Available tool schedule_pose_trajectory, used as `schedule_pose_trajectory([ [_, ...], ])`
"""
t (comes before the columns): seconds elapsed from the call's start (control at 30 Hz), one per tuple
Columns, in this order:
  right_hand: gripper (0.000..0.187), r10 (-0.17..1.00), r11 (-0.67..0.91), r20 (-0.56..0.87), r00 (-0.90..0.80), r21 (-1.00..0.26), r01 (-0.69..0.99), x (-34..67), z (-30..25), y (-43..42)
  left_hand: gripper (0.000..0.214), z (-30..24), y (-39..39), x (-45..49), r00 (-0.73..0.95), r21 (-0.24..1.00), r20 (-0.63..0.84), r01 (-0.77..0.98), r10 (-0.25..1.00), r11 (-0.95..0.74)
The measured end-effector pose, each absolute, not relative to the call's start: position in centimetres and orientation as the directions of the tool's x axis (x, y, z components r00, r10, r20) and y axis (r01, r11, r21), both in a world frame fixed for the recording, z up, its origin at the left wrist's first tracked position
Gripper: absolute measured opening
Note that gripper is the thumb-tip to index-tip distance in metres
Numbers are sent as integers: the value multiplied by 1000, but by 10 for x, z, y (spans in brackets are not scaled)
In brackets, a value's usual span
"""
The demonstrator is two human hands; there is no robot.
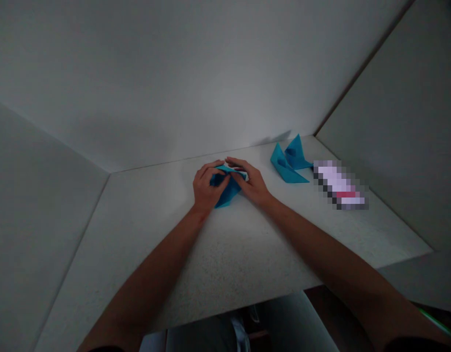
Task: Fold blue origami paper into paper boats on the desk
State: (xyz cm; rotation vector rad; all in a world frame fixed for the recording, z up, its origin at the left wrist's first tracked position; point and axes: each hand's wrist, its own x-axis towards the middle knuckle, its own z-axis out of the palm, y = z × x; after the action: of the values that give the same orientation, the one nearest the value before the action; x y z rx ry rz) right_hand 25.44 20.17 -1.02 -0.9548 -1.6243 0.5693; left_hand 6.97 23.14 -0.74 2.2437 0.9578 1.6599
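Note:
Between my two hands is a partly folded sheet of blue paper (228, 194), just above or on the white tabletop; I cannot tell which. My left hand (207, 187) grips its left side, thumb on the near face and fingers curled over the top. On the other side my right hand (251, 181) pinches the upper right part, its thumb close to the left thumb. The fingers cover much of the folds. To the right stand two folded blue paper boats (287, 170) (297, 152), side by side with pointed ends up.
A pixelated, phone-like flat object (338, 183) lies right of the paper boats. The white tabletop (137, 220) meets a wall (174, 88) at the back and panels on both sides. Its front edge runs above my lap.

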Motion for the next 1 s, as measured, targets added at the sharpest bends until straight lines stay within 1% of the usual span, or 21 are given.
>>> schedule_pose_trajectory([
  [0.13,36,792,600,602,-106,-731,325,255,-10,201,14,-6,231,69,152,473,807,413,571,-778],
  [0.27,31,768,626,630,-113,-701,341,256,-9,200,7,-3,231,69,113,468,832,382,543,-797],
  [0.4,26,780,596,621,-82,-697,398,257,-9,201,6,-2,231,69,100,450,854,351,511,-821],
  [0.5,22,784,570,620,-31,-699,432,261,-13,206,8,-3,230,69,73,466,860,292,505,-835],
  [0.57,24,783,554,621,23,-715,427,264,-15,209,10,-5,230,71,47,517,843,205,536,-831],
  [0.63,30,779,541,622,82,-731,416,267,-17,210,15,-9,231,73,13,598,798,104,602,-795],
  [0.7,34,771,532,623,130,-743,406,269,-16,211,24,-12,234,75,-55,675,738,43,673,-737],
  [0.77,33,769,526,618,166,-758,386,269,-14,210,35,-16,239,75,-178,735,673,53,718,-676],
  [0.87,21,776,509,594,213,-789,344,267,-13,210,45,-21,250,69,-358,816,564,103,744,-569],
  [0.93,17,789,487,558,257,-823,291,266,-15,212,44,-24,257,64,-407,860,493,98,769,-500],
  [1.0,24,808,468,510,294,-860,204,266,-19,216,41,-27,261,60,-417,892,438,87,797,-444],
])
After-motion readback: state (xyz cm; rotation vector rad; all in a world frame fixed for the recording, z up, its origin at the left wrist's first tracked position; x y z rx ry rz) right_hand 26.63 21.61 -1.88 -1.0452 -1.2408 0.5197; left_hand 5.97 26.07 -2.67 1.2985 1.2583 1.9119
